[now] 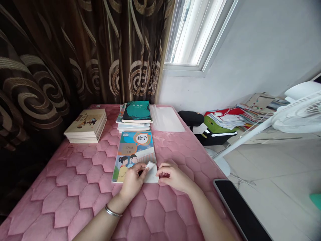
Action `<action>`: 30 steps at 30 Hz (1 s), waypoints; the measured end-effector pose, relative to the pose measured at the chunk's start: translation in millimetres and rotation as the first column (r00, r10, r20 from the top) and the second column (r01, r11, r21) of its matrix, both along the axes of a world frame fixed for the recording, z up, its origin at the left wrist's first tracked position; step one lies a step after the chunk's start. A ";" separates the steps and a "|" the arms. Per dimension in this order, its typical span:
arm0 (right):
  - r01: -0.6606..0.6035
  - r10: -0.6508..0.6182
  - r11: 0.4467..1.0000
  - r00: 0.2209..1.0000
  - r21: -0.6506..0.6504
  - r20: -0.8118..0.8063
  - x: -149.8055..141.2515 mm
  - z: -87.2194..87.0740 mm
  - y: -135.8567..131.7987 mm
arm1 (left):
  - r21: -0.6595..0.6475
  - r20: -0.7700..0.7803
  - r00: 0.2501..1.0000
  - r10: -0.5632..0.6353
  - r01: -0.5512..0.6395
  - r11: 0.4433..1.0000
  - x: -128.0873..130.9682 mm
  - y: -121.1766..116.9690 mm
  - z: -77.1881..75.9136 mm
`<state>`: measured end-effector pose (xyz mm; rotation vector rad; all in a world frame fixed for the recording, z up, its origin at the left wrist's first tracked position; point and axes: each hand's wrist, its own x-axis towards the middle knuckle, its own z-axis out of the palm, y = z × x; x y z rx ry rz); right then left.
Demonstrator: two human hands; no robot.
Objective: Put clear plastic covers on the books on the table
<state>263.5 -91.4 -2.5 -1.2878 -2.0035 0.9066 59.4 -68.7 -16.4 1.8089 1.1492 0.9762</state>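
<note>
Right at the bottom of the view, the left hand [131, 183] is pinching a small white tab [150, 166] between its thumb and fingers, closed firmly at the lower right corner of a math textbook [134, 155]. A silver bracelet [113, 211] is sitting on that wrist. The right hand [174, 177] is coming in from the lower right with its fingers [160, 173] curled and lying against that same corner, just beside the tab, and I can't tell whether it's actually gripping anything. The textbook is lying flat on a pink quilted mat [75, 201], right under both hands, its cover facing up. Over at the lower right, a black tablet [240, 211] is resting partly on the mat's edge. Moving up, a stack of books [85, 125] is sitting at the left, while a second stack [134, 117], topped by a teal book, is lying just beyond the textbook. Right beside that, a clear plastic sheet [167, 118] is lying at the mat's far edge. Further out, a white fan [298, 113] is standing at the right, a pile of papers [240, 113] is heaped behind it, a brown curtain [32, 67] is hanging at the upper left, and a window [195, 33] is shining at the top.
</note>
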 end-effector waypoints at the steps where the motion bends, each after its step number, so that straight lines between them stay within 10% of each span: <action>1: 0.006 -0.006 0.999 1.000 0.033 0.000 0.6 0.5 0.4 | 0.006 0.000 1.000 -0.013 0.013 1.000 0.1 0.0 0.6; 9: 0.056 -0.058 0.970 0.998 0.237 0.001 -8.3 2.6 4.2 | 0.105 -0.118 0.984 -0.130 0.143 0.984 -1.0 -1.7 7.5; 30: 0.112 -0.094 0.976 0.990 0.185 -0.106 -8.2 1.0 8.4 | 0.094 -0.136 0.964 -0.228 0.242 0.966 -4.5 0.1 13.9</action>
